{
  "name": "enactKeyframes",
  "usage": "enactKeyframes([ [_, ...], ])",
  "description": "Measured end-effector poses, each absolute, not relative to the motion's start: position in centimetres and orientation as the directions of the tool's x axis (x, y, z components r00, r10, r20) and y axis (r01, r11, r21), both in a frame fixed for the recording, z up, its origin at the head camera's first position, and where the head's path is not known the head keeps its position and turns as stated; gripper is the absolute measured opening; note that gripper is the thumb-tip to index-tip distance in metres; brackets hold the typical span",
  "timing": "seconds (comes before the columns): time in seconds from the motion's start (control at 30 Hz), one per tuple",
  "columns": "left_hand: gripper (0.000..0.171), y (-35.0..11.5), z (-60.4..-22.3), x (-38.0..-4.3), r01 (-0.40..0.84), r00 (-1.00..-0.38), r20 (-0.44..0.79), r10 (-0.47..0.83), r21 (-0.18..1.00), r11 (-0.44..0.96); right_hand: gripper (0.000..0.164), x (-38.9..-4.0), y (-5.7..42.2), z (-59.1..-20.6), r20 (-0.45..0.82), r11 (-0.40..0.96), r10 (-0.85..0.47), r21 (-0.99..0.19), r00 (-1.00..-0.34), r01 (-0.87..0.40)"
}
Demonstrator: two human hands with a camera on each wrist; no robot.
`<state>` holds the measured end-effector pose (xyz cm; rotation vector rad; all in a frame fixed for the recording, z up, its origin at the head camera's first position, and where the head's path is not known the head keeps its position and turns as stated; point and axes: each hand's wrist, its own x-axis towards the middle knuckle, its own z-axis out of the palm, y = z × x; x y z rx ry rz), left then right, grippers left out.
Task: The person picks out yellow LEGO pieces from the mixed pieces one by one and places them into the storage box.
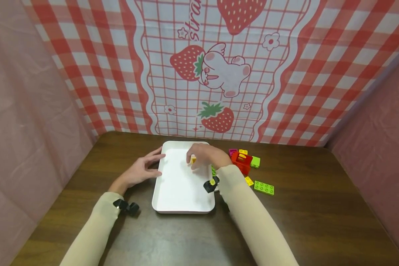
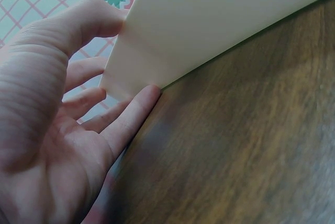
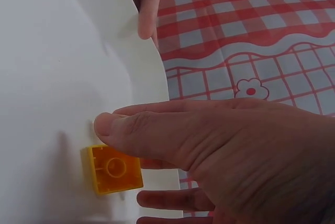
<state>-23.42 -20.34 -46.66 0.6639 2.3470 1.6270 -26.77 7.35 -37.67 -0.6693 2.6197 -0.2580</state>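
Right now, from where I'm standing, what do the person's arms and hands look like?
Both arms wear long, plain, pale cream sleeves: the left sleeve and the right sleeve. Each wrist carries a small, blocky black device, the left wrist device and the right wrist device, which shows a yellow-green spot. The left hand and right hand wear no gloves.

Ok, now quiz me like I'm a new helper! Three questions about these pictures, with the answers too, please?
1. Which hand's fingers are at the small square yellow plastic block? A) left B) right
2. True or false: the left hand touches the white rectangular tray.
3. Fill in: the long lime-green studded plastic brick lies to the tray's ____.

Key: 1. B, the right hand. 2. True. 3. Right.
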Motion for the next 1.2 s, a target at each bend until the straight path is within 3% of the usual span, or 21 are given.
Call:
enactKeyframes([
  [0.6,0.069,-20.5,-46.9,-23.6,0.24,-0.878,0.078,0.472,0.926,0.291,0.034,-27.3,7.5,-35.5,-0.343,0.858,-0.514,-0.208,-0.786,-0.47],
  [0.87,0.069,-20.4,-46.9,-23.6,0.247,-0.874,0.087,0.479,0.927,0.283,0.026,-27.7,8.0,-34.7,-0.329,0.846,-0.532,-0.225,-0.78,-0.483],
  [1.2,0.069,-20.5,-46.9,-23.6,0.241,-0.874,0.085,0.479,0.931,0.274,0.029,-27.9,8.3,-34.1,-0.314,0.838,-0.546,-0.213,-0.777,-0.503],
])
